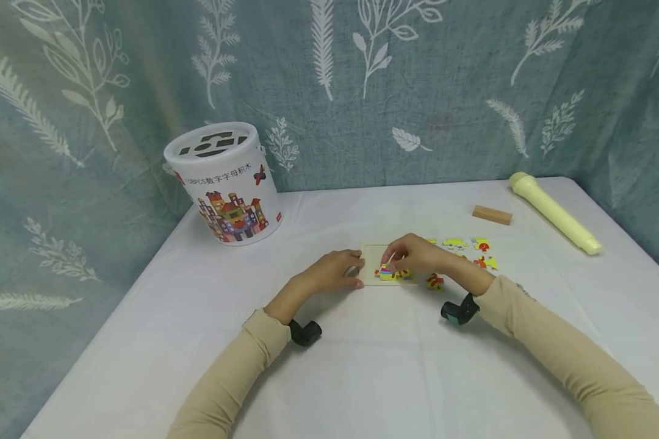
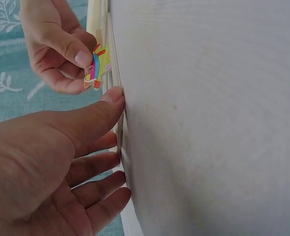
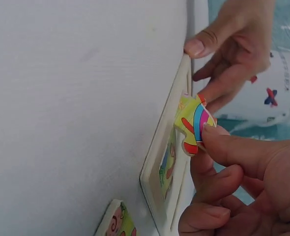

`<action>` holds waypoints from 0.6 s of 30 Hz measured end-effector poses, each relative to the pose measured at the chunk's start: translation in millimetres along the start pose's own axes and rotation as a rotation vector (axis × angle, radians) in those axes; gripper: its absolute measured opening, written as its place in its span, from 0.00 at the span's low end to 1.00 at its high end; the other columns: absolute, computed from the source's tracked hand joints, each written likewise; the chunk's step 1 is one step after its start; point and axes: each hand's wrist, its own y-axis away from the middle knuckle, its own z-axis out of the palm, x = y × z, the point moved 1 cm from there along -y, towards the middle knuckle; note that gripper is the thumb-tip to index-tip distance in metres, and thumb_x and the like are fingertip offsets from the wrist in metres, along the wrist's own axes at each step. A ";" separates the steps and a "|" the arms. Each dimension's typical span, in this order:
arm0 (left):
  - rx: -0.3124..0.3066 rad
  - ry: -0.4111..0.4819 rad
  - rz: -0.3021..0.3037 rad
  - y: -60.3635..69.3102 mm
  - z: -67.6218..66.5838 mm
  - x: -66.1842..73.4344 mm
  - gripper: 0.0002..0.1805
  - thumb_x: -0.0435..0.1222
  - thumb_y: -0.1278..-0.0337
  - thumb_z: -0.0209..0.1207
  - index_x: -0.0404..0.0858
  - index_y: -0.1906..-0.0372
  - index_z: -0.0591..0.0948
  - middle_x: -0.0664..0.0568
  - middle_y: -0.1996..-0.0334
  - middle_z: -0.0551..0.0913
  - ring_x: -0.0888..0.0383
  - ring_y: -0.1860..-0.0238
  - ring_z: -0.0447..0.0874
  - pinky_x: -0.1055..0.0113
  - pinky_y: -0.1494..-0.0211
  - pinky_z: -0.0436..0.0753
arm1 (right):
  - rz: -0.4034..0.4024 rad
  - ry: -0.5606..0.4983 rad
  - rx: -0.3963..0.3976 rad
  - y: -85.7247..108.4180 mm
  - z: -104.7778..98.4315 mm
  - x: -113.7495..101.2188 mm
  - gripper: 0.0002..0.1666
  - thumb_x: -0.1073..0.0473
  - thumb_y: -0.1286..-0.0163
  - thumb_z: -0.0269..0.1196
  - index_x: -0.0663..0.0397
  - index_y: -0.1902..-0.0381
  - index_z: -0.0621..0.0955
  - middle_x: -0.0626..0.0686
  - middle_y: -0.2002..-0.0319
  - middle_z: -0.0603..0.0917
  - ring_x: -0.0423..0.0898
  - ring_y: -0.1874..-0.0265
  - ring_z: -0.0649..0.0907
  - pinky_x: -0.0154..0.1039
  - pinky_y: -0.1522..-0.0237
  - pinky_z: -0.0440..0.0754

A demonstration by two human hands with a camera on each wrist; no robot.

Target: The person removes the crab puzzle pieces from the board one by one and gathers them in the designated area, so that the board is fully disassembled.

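A pale wooden puzzle tray [image 1: 370,257] lies flat on the table between the two hands. My right hand [image 1: 415,253] pinches a colourful puzzle piece [image 3: 196,124] between thumb and fingers, holding it tilted just over the tray. Yellow, with red, blue and pink stripes, the piece shows its printed face in the right wrist view. At least one printed piece [image 3: 168,164] sits inside the tray near its right end. My left hand [image 1: 334,271] rests against the tray's left side, thumb at the near corner, fingers spread and fairly straight along the edge.
Several loose puzzle pieces [image 1: 454,243] lie right of the tray, some hidden by the right forearm; one piece [image 1: 435,282] is close to its near right corner. Behind stand a white bucket [image 1: 230,189], a wooden block [image 1: 492,214] and a pale yellow stick [image 1: 554,212].
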 end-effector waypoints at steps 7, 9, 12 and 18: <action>0.003 -0.004 0.019 -1.1 1.3 0.8 0.27 0.41 0.46 0.61 0.33 0.42 0.74 0.38 0.36 0.67 0.45 0.34 0.64 0.55 0.32 0.63 | 0.080 -0.101 0.012 10.3 -16.5 8.5 0.11 0.61 0.39 0.63 0.59 0.58 0.84 0.49 0.66 0.85 0.39 0.76 0.74 0.33 0.72 0.73; 0.002 -0.007 0.021 -1.7 2.0 1.3 0.27 0.41 0.46 0.61 0.33 0.42 0.74 0.38 0.36 0.67 0.45 0.34 0.64 0.56 0.32 0.63 | 0.119 -0.104 0.022 20.4 -26.5 12.7 0.12 0.61 0.39 0.63 0.60 0.58 0.84 0.49 0.68 0.86 0.40 0.78 0.74 0.34 0.74 0.73; 0.003 -0.002 0.014 -2.0 2.3 1.8 0.28 0.42 0.47 0.62 0.34 0.42 0.74 0.39 0.35 0.66 0.45 0.34 0.63 0.56 0.31 0.62 | 0.173 -0.088 0.035 39.7 -43.3 22.7 0.13 0.60 0.39 0.63 0.61 0.58 0.84 0.48 0.69 0.86 0.41 0.79 0.73 0.36 0.75 0.71; 0.013 0.000 -0.010 0.1 1.6 0.8 0.27 0.41 0.48 0.62 0.35 0.43 0.75 0.40 0.35 0.66 0.46 0.33 0.63 0.56 0.31 0.61 | 0.244 -0.047 0.008 75.4 -66.3 44.5 0.15 0.58 0.40 0.64 0.62 0.58 0.83 0.44 0.74 0.83 0.38 0.81 0.70 0.32 0.79 0.68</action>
